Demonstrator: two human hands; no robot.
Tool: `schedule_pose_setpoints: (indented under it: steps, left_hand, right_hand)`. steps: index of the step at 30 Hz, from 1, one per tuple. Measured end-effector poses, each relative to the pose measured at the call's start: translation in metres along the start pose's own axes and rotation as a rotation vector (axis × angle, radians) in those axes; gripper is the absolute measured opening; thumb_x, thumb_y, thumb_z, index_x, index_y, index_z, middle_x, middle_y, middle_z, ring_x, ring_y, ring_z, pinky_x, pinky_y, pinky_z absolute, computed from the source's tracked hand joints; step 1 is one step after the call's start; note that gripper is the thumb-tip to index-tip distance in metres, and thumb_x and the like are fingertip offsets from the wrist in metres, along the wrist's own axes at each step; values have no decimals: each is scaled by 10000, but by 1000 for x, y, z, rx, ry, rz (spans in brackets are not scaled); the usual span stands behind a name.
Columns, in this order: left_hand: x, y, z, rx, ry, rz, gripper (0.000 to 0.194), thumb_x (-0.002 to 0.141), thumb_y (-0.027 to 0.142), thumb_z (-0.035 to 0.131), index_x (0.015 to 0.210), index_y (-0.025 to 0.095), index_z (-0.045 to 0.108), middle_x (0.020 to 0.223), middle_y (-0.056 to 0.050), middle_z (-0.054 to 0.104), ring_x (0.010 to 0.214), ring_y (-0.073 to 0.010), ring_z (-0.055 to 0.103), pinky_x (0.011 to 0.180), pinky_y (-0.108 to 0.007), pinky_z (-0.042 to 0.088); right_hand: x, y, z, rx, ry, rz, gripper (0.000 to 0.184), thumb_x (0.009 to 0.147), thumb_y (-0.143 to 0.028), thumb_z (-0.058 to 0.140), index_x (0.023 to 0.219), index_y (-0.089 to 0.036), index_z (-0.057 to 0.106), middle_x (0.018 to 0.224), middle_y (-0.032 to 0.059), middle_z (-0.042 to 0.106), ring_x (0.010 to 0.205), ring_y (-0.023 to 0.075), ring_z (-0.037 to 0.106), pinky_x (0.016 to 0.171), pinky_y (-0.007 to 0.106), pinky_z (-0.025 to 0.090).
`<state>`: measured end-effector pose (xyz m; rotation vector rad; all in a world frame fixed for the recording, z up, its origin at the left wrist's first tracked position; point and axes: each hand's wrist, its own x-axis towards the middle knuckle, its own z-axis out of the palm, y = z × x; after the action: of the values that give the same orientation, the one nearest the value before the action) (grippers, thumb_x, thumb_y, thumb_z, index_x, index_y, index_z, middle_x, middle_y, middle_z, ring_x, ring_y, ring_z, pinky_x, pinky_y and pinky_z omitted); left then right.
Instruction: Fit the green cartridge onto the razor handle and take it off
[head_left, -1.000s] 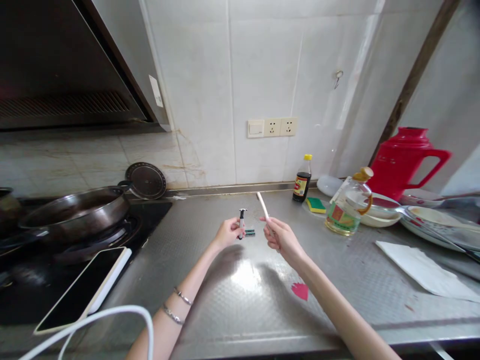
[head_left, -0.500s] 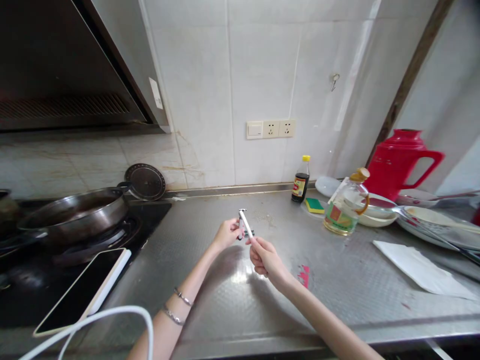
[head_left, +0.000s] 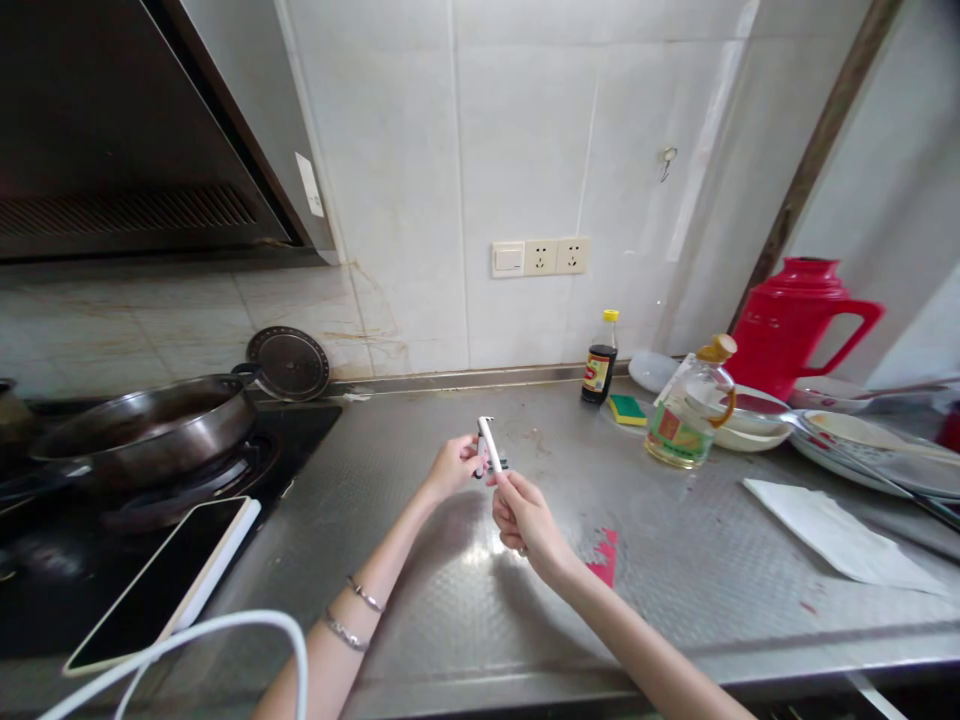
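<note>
My left hand (head_left: 453, 468) is closed round the grey-and-black handle of a small razor (head_left: 480, 462), held upright with its T-shaped head on top. In my right hand (head_left: 526, 512), fingers wrapped round its lower end, is a slim white stick (head_left: 489, 445), tilted up to the left. Its tip is at the razor's head and overlaps it in view; whether they touch I cannot tell. A small dark green item (head_left: 502, 464) shows just behind the stick, mostly hidden.
On the left, a steel pan (head_left: 154, 425) sits on the black stove, with a phone (head_left: 169, 580) and white cable (head_left: 225, 622) nearer. To the right stand a soy sauce bottle (head_left: 600, 360), sponge (head_left: 627, 410), oil jug (head_left: 679, 425), red thermos (head_left: 795, 330), stacked dishes and white paper (head_left: 840, 530).
My right hand has moved left and slightly down, bringing the white stick over to the razor. My left hand has stayed in place with the razor.
</note>
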<state>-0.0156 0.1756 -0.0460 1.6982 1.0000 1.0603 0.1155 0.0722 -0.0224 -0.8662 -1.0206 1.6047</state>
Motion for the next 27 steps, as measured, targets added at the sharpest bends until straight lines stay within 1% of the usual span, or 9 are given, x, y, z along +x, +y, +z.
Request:
schedule_pose_setpoints:
  steps: [3,7,9,13,15,21,24,27]
  left_hand:
    - [0,0,1,-2,-7,-5,154,676,183,586,814,118,572,573,-1,604,502,-107,559,493,-203,415]
    - [1,0,0,35,6,-1,174,669,163,578,837,117,573,585,-2,606,506,-106,557,489,-201,415]
    - [1,1,0,20,8,-5,168,674,159,571,836,117,569,609,-14,619,523,-110,567,501,-205,426]
    - [-1,4,0,-45,-3,-13,135,676,170,582,800,121,558,610,-16,620,533,-108,574,534,-217,446]
    - [-2,5,0,-65,-10,-16,142,672,173,590,800,119,560,615,-17,624,527,-105,572,544,-223,450]
    - [-2,8,1,-60,-16,-23,183,665,174,608,836,118,578,604,-16,627,553,-117,590,554,-225,451]
    - [-3,7,2,-71,-13,-23,178,670,177,601,835,115,569,608,-18,626,538,-113,580,547,-226,451]
    - [-3,6,2,-68,-34,-24,178,674,182,600,834,112,565,630,-27,632,530,-108,574,546,-228,452]
  right_hand:
    - [4,-4,1,21,17,-40,408,692,-586,570,810,-211,459,501,-111,288,361,20,152,322,144,76]
    - [3,5,2,17,20,5,422,690,-608,557,806,-217,449,494,-113,287,359,22,154,321,141,77]
    - [1,8,1,8,14,22,419,693,-606,556,808,-217,452,497,-112,286,358,21,156,320,141,76]
    - [2,-1,-4,23,46,-56,394,706,-580,565,816,-216,463,506,-109,279,364,22,157,321,144,81]
    - [4,-4,-6,34,54,-70,391,707,-577,567,819,-216,465,505,-110,274,365,22,153,324,144,79]
    - [-3,6,-2,58,46,0,414,693,-604,561,815,-225,448,502,-112,282,361,23,147,322,144,76]
    - [-5,0,0,66,47,-15,403,695,-588,572,811,-222,450,501,-111,284,361,21,147,322,144,75]
    - [-2,-6,1,77,59,-50,396,693,-574,583,806,-218,450,499,-111,282,366,19,149,328,141,73]
